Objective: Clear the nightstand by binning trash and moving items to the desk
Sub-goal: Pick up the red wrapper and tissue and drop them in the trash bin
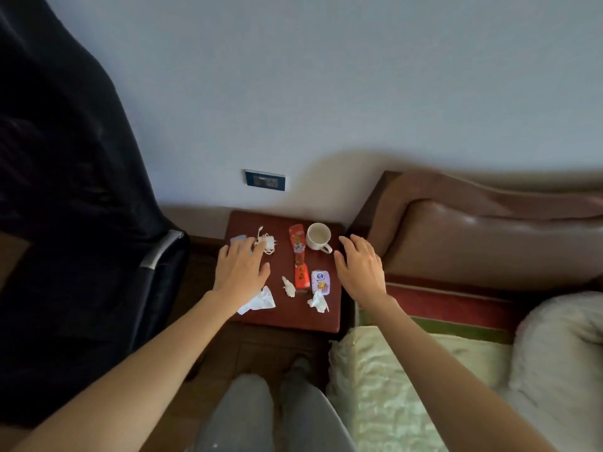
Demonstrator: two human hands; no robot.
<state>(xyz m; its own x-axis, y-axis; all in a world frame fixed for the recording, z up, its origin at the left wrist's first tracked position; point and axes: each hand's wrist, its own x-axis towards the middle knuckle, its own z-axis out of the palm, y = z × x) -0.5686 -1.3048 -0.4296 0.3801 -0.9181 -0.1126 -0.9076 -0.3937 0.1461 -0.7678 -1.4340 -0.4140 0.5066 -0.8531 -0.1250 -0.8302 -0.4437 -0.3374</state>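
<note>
Against the wall beside the bed (pixel 424 370), the dark red nightstand (pixel 248 220) carries everything to be cleared, and both hands hover over its tabletop, holding nothing. The left hand (pixel 239 267) is spread with straight fingers above a pale blue item (pixel 237 240) and reaches toward the white charger (pixel 268 242); whether it touches either I cannot tell. The right hand (pixel 360 267) is relaxed and open at the right edge, near the white cup (pixel 318 236) but apart from it.

Three crumpled tissues (pixel 259 301) (pixel 289 286) (pixel 318 301) lie along the near edge; they look feather-light and soft, so a loose pinch anywhere should gather them. The long red wrapper (pixel 299 256) and the small white packet (pixel 320 281) are probably thin, crinkly and a little slick, best pinched at an end. The cup seems rigid and breakable, with its handle turned toward the right hand as the natural hold. The charger's cord is bundled round it and could trail if only the plug is lifted.

Neither bin nor desk is in view. The blue item is mostly covered by the left hand, so what it is stays unclear, and the printing on the packets is too small to read. A dark chair (pixel 65 223) fills the left side.
</note>
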